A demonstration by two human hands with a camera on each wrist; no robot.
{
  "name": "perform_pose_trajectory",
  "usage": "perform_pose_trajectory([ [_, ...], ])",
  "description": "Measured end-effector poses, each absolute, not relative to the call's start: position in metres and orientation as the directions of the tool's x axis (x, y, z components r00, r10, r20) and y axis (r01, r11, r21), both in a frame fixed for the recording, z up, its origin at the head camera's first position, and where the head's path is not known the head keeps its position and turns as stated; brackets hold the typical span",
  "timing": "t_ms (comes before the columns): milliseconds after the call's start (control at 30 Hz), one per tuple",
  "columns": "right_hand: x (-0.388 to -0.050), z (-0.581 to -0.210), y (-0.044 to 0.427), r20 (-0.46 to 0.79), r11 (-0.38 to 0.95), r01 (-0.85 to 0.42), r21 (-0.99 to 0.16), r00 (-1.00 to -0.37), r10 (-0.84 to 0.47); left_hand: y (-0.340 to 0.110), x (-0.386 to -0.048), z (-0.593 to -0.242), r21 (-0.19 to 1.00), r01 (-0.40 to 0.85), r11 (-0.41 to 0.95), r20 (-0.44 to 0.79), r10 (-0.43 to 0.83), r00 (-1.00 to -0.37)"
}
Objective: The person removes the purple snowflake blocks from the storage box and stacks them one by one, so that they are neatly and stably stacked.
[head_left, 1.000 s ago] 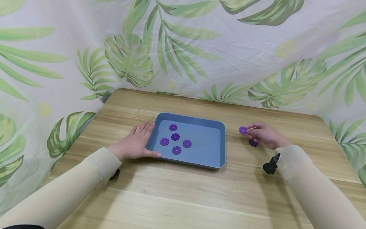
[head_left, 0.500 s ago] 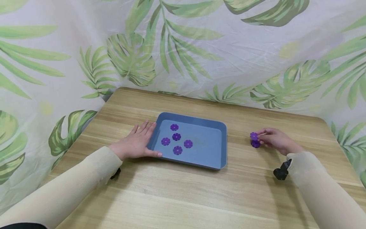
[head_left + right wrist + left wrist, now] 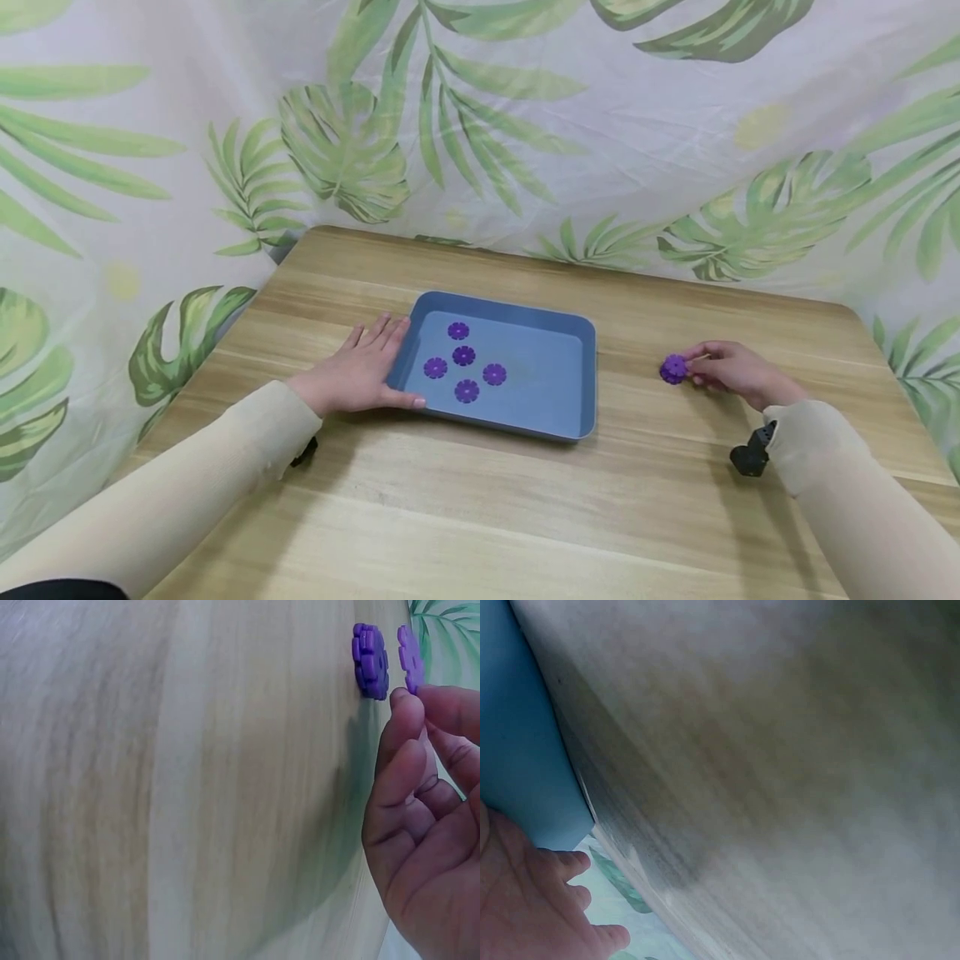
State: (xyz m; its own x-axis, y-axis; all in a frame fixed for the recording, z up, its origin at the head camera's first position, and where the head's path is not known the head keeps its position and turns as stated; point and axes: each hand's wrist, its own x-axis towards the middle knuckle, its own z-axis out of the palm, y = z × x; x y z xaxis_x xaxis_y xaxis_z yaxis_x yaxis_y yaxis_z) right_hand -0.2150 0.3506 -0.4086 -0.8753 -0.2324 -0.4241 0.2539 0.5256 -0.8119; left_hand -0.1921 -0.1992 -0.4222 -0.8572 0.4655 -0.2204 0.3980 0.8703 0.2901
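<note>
My right hand [image 3: 731, 371] pinches a purple flower-shaped disc [image 3: 409, 658] between thumb and fingertips. In the right wrist view the held disc is slightly apart from a small stack of darker purple discs [image 3: 370, 661] on the table. From the head view it covers most of that stack. My left hand [image 3: 356, 371] lies with straight, spread fingers against the left side of a blue tray [image 3: 525, 423], its thumb along the front rim. Inside the tray's left half lie several purple discs [image 3: 464, 356], flat and apart from one another.
The wooden table [image 3: 480, 500] carries the tray near its middle, with the stack to the tray's right. A leaf-patterned cloth [image 3: 510, 125] hangs behind the table. A black wrist camera [image 3: 752, 454] sits under the right sleeve.
My right hand, holding the disc, has moved right and a little down, bringing the disc from left of the stack to over it. The left hand and tray stay in place.
</note>
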Motion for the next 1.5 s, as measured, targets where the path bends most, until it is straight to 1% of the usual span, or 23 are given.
perform_pose_trajectory([
  [367,-0.213,-0.412,0.352,-0.457,0.539,0.281,-0.794,-0.86,-0.225,-0.198,-0.191,-0.42,0.286,0.396,0.872,-0.221,0.462,-0.859],
  [667,-0.213,-0.413,0.354,-0.45,0.563,0.259,-0.785,-0.863,-0.231,-0.198,-0.193,-0.42,0.278,0.403,0.872,-0.222,0.467,-0.856],
  [1133,-0.212,-0.406,0.35,-0.467,0.679,0.202,-0.705,-0.854,-0.231,-0.198,-0.191,-0.419,0.285,0.391,0.875,-0.236,0.459,-0.856],
  [1500,-0.211,-0.404,0.349,-0.481,0.662,0.217,-0.718,-0.841,-0.247,-0.198,-0.191,-0.419,0.282,0.394,0.875,-0.24,0.461,-0.854],
])
